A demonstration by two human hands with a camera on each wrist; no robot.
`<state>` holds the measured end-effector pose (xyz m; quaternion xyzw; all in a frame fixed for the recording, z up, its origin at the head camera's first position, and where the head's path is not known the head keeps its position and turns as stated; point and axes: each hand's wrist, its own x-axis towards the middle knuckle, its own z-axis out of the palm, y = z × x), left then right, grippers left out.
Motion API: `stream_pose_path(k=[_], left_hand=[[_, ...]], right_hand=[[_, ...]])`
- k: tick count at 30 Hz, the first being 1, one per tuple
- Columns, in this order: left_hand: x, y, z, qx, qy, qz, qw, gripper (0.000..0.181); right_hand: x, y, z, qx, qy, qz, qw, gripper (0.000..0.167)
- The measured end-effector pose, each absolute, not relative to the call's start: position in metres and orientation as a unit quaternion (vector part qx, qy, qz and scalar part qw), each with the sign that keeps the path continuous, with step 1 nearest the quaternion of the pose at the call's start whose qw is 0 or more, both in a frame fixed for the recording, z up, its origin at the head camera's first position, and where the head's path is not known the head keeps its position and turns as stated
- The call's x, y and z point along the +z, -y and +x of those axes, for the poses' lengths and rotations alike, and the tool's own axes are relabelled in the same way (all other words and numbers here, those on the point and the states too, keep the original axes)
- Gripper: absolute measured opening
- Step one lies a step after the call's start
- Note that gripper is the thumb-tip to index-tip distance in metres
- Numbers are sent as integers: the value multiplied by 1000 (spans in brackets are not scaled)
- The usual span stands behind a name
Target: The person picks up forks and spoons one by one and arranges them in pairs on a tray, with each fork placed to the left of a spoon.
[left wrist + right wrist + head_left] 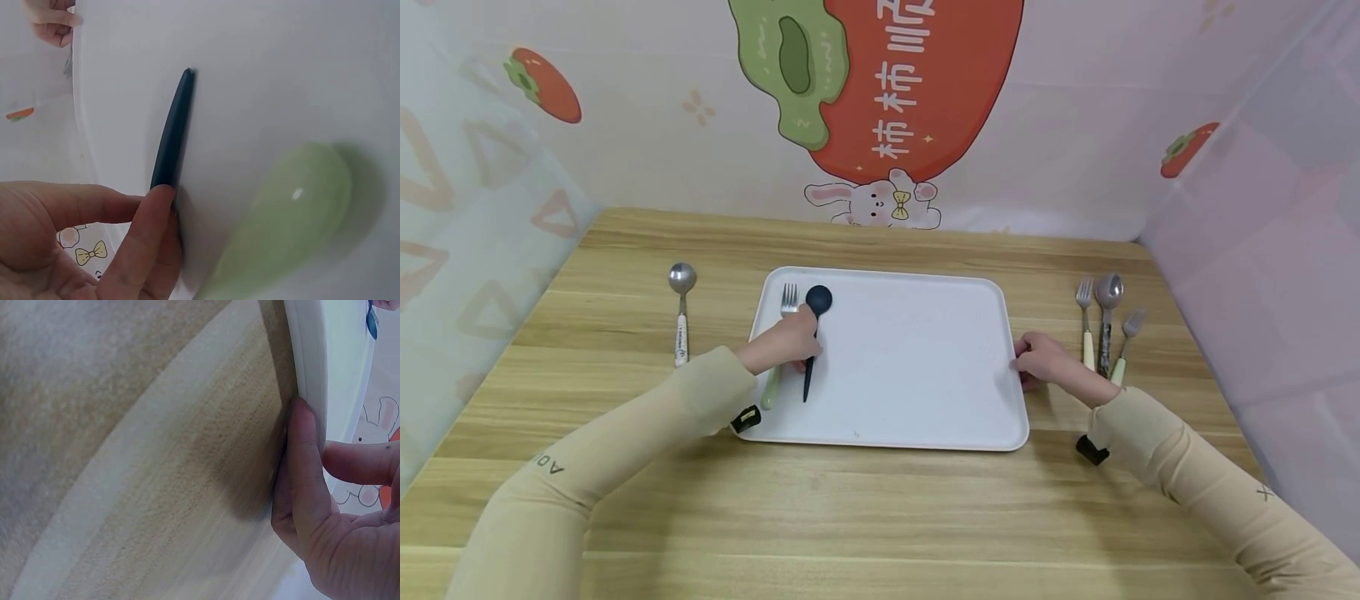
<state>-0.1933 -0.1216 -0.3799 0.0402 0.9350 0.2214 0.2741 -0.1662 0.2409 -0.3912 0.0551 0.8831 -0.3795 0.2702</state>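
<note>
A white rectangular tray (917,367) lies on the wooden table. Over its left part, my left hand (786,337) pinches the handle of a dark spoon (819,299) between thumb and fingers; the handle (173,134) points away from the fingertips in the left wrist view. Just left of that spoon is a fork (771,390) with a pale green handle, partly hidden by the hand. My right hand (1043,358) grips the tray's right rim, thumb on the upper side and fingers against the outer edge (312,369) in the right wrist view.
A metal spoon (682,279) with a white patterned handle lies left of the tray. To the right are a cream-handled fork (1085,293), a spoon (1108,292) with a dark patterned handle and a green-handled fork (1132,325). A printed cloth (700,158) hangs behind the table.
</note>
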Motion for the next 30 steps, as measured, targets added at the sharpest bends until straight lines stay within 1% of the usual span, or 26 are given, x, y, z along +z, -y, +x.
stream_pose_path(k=[2,7,9,13,17,22,26,30], left_hand=[[-377,124,-193,214,-936,46,274,47],[-368,132,-192,168,-946,79,264,20],[-365,136,-191,156,-949,94,257,19],[-359,146,-191,135,-953,121,243,25],[-356,157,-194,111,-959,147,214,29],[-358,176,-203,100,-963,181,175,23],[-359,190,-208,91,-964,190,162,20],[-358,195,-209,73,-968,181,160,22]], right_hand=[[-392,-241,-166,-378,-884,52,270,17],[-393,-242,-166,-378,-884,50,269,17],[-392,-242,-165,-379,-884,51,270,16],[-391,-242,-166,-378,-884,52,270,17],[-391,-242,-166,-377,-885,53,269,18],[-391,-243,-167,-377,-885,51,268,19],[-391,-243,-167,-372,-888,48,267,18],[-392,-243,-167,-366,-891,46,266,19]])
